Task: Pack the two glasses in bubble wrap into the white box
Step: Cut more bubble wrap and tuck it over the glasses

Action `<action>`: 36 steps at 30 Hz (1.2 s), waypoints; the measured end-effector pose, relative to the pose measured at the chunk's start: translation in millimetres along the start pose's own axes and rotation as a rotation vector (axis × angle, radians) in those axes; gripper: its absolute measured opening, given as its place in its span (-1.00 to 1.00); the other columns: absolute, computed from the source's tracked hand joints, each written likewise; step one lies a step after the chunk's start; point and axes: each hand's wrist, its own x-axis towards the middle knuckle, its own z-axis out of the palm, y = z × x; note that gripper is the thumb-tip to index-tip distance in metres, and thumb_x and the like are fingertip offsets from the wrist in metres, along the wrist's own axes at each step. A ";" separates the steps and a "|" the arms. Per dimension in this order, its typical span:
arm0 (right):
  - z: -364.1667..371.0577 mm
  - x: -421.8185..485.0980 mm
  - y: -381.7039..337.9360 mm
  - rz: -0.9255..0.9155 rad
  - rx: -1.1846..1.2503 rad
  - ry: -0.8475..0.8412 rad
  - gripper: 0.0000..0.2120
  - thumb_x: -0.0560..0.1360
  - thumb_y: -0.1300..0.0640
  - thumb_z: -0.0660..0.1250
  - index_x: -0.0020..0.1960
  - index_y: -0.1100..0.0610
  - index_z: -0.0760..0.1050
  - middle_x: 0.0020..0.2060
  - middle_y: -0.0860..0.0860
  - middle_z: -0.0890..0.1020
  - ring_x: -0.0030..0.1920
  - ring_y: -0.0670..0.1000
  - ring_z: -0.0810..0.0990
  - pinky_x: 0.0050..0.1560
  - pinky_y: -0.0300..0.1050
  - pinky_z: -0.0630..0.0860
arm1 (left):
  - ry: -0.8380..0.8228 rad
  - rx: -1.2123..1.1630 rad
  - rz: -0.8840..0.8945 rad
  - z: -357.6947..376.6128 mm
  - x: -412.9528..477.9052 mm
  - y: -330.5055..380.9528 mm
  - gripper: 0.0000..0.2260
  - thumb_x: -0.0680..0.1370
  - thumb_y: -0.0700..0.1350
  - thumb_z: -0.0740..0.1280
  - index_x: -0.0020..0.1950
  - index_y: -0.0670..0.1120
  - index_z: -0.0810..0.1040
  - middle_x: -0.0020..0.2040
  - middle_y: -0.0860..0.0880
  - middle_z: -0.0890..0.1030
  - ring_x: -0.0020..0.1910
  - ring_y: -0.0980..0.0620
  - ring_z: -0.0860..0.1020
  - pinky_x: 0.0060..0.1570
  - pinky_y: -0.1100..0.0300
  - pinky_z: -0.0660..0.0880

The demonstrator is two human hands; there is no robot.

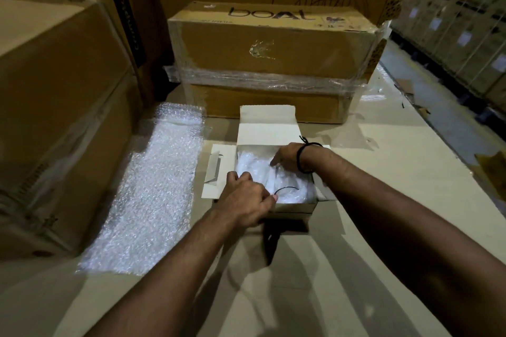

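Near done: 2 wrapped glasses [293, 189] sit inside the white box [295, 206], lid flap [267, 128] not yet shut.
The bundles look side by side, long axis running from near wall to far wall; rim end unclear. Right hand [287, 157] presses the wrap with straight fingers at the box's far right. Left hand [243, 200] is curled at the near-left corner; can't tell what it holds.

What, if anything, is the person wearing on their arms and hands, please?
Both forearms are bare, with no sleeves in view, and neither the left hand nor the right hand wears a glove. A thin black cord bracelet, knotted with short loose ends, circles the right wrist.
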 end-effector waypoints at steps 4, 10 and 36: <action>-4.7 -8.2 7.1 -0.029 0.081 0.124 -0.76 0.52 0.11 0.26 0.13 -0.06 0.60 0.15 -0.03 0.62 0.14 0.05 0.55 0.04 -0.18 0.45 | -0.056 -0.035 0.029 -9.4 0.9 -10.2 -0.56 0.52 0.14 0.01 -0.17 0.00 0.63 -0.10 0.03 0.64 0.05 0.02 0.39 0.15 -0.03 0.18; 14.0 4.5 -13.9 0.082 -0.042 0.151 -0.53 0.36 -0.22 0.43 0.11 0.06 0.50 0.06 0.03 0.60 0.05 0.08 0.56 0.06 -0.05 0.53 | 0.013 0.142 -0.224 -21.4 15.6 -7.9 -0.74 0.48 0.22 0.32 -0.12 0.07 0.66 -0.01 0.03 0.61 0.14 -0.06 0.41 0.17 -0.04 0.20; -1.8 6.5 6.1 0.024 -0.098 0.048 -0.57 0.56 0.27 0.14 0.37 -0.03 0.43 0.37 0.00 0.44 0.33 0.07 0.42 0.30 -0.11 0.37 | -0.190 0.045 -0.085 -21.4 11.1 -7.9 -0.65 0.52 0.01 0.07 -0.20 -0.05 0.62 -0.15 -0.01 0.63 -0.06 -0.04 0.45 0.02 -0.01 0.12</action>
